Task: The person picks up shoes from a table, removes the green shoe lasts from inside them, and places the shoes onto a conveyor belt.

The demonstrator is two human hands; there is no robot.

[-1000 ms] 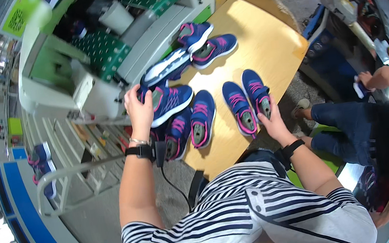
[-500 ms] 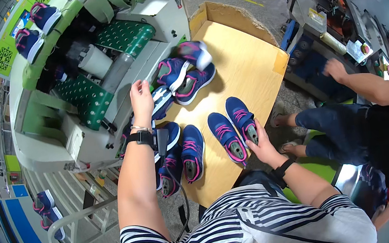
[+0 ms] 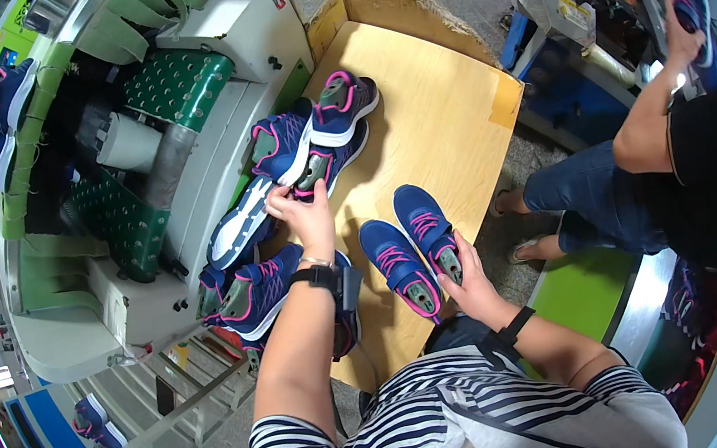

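Note:
My right hand point(image 3: 477, 288) grips the heel of a navy sneaker point(image 3: 424, 220) with pink laces and a grey-green insert inside. Close beside it on the left lies a matching sneaker point(image 3: 393, 260), toe pointing away. My left hand point(image 3: 307, 220) reaches into the sneaker pile, fingers bent and apart from the thumb, at the heel of a navy sneaker point(image 3: 314, 171); whether it touches is unclear. On top of that pile rests another sneaker point(image 3: 344, 109). One sneaker point(image 3: 241, 224) lies on its side, white sole showing. More sneakers point(image 3: 260, 291) sit under and left of my left forearm.
A light wooden table point(image 3: 423, 96) has a cardboard edge point(image 3: 402, 9) at its far side. At left stands a machine point(image 3: 254, 101) with green dotted conveyor belts. A co-worker point(image 3: 653, 137) at right holds up a sneaker point(image 3: 691, 10). A metal rack point(image 3: 191, 403) stands lower left.
My left hand has come down and right to the pile. The blurred sneaker now rests on top of it. My right hand stays at its sneaker. The co-worker's hand rises, now with a sneaker.

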